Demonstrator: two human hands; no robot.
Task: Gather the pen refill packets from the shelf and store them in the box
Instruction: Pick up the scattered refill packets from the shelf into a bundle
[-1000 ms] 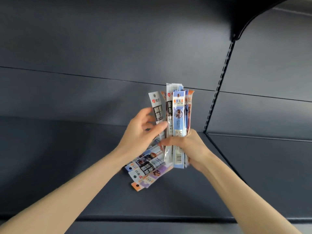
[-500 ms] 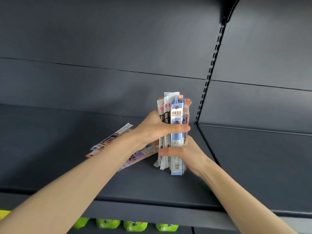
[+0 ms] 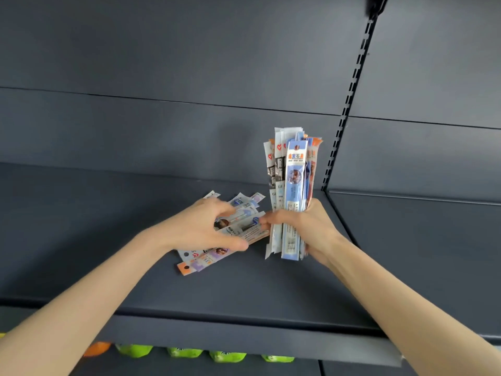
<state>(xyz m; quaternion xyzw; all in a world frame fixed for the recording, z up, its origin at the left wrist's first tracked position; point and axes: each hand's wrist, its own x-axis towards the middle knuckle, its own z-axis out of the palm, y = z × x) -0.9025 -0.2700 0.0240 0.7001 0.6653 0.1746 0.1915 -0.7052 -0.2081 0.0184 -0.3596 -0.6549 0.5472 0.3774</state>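
The left grip (image 3: 200,229) covers the middle of the loose packets (image 3: 199,263) beneath it, and their print is too small to read. The right grip (image 3: 306,226) hides the midsection of the upright bundle (image 3: 294,172). Below both grips, the shelf lip (image 3: 244,337) cuts off green objects (image 3: 184,351) too blurred to identify.

I am standing at a shop display. The shelf (image 3: 244,294) is dark grey sheet metal, with a slotted upright (image 3: 344,118) and plain back panels (image 3: 162,63), as stores use. The bundle of packets (image 3: 294,172) is printed retail packaging, and one of the flat packets (image 3: 198,263) shows a hang hole. Below, green bottle tops (image 3: 184,351) stand in a row.
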